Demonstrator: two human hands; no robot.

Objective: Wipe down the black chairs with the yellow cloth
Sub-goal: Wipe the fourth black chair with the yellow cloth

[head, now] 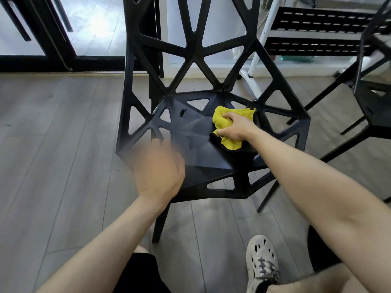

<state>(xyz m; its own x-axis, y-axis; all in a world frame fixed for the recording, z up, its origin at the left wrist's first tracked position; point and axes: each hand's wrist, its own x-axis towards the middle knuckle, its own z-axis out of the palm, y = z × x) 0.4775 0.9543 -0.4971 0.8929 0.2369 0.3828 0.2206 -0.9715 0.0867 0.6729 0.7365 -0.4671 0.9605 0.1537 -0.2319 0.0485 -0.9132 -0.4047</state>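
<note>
One chair underway, I reckon: my right hand [234,129] has the yellow cloth [222,121] bunched in curled fingers, on the seat of the black chair [190,132], right side. My left hand [158,170] is too blurry to call. Backrest, legs and the other chair [374,106] are probably left.

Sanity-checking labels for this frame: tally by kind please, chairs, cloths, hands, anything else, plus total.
black chairs: 2, the centre chair and the partial chair at right edge
yellow cloth: 1
hands: 2, the left hand and the right hand gripping the cloth
white stepladder: 1
shoe: 1
total: 7
</note>
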